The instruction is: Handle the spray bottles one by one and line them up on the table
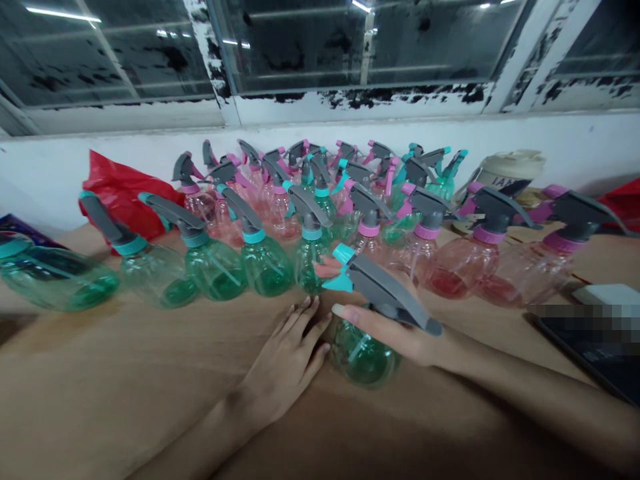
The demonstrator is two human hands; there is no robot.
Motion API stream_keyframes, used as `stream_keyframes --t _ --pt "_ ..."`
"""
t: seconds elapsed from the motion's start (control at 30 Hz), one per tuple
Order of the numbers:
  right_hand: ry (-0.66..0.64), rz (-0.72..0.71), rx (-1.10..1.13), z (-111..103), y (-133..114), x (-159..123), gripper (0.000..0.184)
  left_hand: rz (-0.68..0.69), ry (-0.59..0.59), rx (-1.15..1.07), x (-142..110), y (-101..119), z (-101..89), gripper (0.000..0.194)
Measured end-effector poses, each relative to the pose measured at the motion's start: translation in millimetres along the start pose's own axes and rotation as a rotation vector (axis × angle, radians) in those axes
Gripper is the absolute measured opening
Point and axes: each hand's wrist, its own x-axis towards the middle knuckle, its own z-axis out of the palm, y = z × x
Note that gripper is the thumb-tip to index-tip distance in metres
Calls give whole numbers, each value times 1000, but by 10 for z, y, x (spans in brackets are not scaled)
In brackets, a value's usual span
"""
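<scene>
Right hand (400,333) clamped around neck of a green spray bottle (367,363), thumb along the near side, other fingertips showing past the far side, just behind the turquoise nozzle (344,254). Bottle is upright in the middle of the table (165,387), between the front row and the near edge; grey spray head (387,287) sits over the hand, nozzle toward the left edge, a little green liquid (367,367) inside. Can't tell if its base touches the tabletop. Left hand (285,363) lies palm down on the table, nothing in it, fingers stretched out and slightly apart, pointing to the far edge; its thumb is just beside the held bottle, contact can't be told. Front row crosses the table from left edge side to right: five green bottles (267,267) with turquoise collars, then four pink bottles (463,263) with pink collars, all with grey heads. More pink and green bottles, the back group (280,207), crowd behind toward the far edge by the wall (575,147), overlapping, too many to count. Red bag (120,193) near far left corner, dark blue packet (25,230) at left edge. Pale lidded tub (507,167) near far right corner. Phone (590,353) and white box (607,293) toward right edge, phone partly pixelated. Windows (350,53) above, paint patchy.
</scene>
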Motion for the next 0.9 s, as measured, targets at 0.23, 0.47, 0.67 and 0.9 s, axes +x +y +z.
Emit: stream_keyframes --t 0.23,0.47,0.67,0.9 --pt "-3 -15 -9 -12 -12 0 28 -6 -20 -11 4 1 -8 39" --pt "10 -2 24 -11 -29 15 19 -9 -19 -14 8 -3 12 40" --pt "21 -10 13 -8 -32 33 16 -26 -10 -40 18 1 -25 40" --pt "-6 -48 -2 -21 -26 36 33 -27 -13 -63 -7 -2 -18 37"
